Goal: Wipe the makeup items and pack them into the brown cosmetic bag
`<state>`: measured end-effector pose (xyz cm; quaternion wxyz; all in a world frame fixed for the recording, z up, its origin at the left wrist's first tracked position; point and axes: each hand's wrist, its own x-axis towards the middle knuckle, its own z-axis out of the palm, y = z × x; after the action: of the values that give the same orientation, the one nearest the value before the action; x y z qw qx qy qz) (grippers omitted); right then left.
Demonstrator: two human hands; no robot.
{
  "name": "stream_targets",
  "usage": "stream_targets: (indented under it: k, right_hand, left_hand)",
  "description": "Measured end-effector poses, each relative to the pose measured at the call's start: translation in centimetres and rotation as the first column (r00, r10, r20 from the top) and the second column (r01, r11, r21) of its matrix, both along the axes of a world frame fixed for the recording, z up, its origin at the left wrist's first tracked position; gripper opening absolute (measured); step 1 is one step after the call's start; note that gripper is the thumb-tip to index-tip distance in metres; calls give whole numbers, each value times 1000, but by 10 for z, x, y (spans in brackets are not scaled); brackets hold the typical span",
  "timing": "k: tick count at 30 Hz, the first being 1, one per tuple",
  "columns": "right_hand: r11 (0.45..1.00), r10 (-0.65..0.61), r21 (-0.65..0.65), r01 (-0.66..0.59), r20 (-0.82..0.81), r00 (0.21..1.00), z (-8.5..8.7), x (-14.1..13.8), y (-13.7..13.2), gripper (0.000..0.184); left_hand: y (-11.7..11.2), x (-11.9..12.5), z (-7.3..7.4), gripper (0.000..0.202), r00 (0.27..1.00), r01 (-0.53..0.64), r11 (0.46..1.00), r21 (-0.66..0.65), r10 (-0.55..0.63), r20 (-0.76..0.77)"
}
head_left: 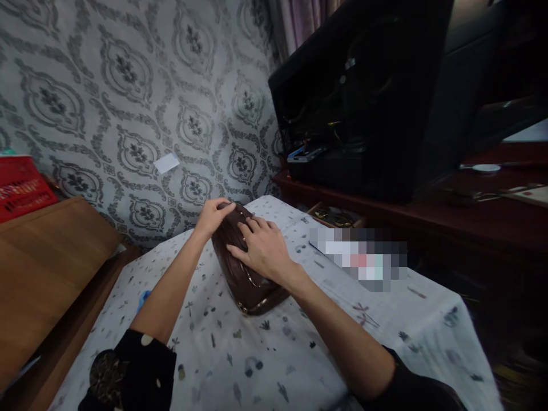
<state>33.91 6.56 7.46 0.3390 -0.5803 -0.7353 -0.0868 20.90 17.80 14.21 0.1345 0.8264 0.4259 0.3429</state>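
A dark brown leather pouch [246,282] with a gold zipper lies on a table covered by a white patterned cloth [299,354]. My left hand [213,217] grips the pouch's far end with curled fingers. My right hand [262,249] rests flat on top of the pouch, its fingers stretched out and slightly spread.
A wooden cabinet [47,268] stands to the left with a red box [21,185] on it. To the right a dark red desk [428,211] carries an open black computer case [355,103]. A patterned grey wall [128,85] is behind. A small blue object [144,299] lies by my left forearm.
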Motion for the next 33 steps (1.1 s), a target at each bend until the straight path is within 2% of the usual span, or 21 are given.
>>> stream_targets:
  k: [5, 8, 12, 15, 20, 24, 28, 30, 33]
  right_hand:
    - [1000, -2, 5, 2, -4, 1000, -4, -1, -5, 52]
    - [998, -8, 57, 10, -32, 999, -14, -1, -10, 48]
    - [992, -5, 126, 16, -86, 996, -23, -1, -12, 44]
    - [990, -7, 139, 23, -119, 993, -25, -1, -10, 43]
    - [989, -7, 148, 27, -131, 991, -26, -2, -8, 42]
    - [991, -11, 131, 28, -127, 992, -26, -2, -7, 42]
    - [992, 2, 129, 15, -132, 991, -26, -1, -8, 43]
    - [991, 9, 135, 10, -139, 990, -26, -1, -8, 43]
    - [990, 14, 142, 8, -150, 989, -26, -1, -9, 43]
  left_hand:
    - [5, -21, 8, 18, 996, -83, 996, 36, 84, -43]
    - [4, -32, 5, 27, 987, -147, 988, 47, 150, -64]
    - [4, -38, -3, 26, 981, -189, 982, 5, 189, -54]
    - [4, -37, -3, 22, 987, -159, 986, -54, 157, -37]
    - [-1, -37, 2, 24, 999, -35, 981, -192, 31, -24]
    - [-3, -36, 2, 29, 1000, -14, 979, -203, 15, 3]
    - [-10, -37, -15, 24, 997, -54, 990, -132, 60, 40]
    - [-20, -39, -30, 21, 994, -80, 995, -61, 85, 75]
    - [-41, -42, -56, 34, 970, -178, 981, 74, 162, 184]
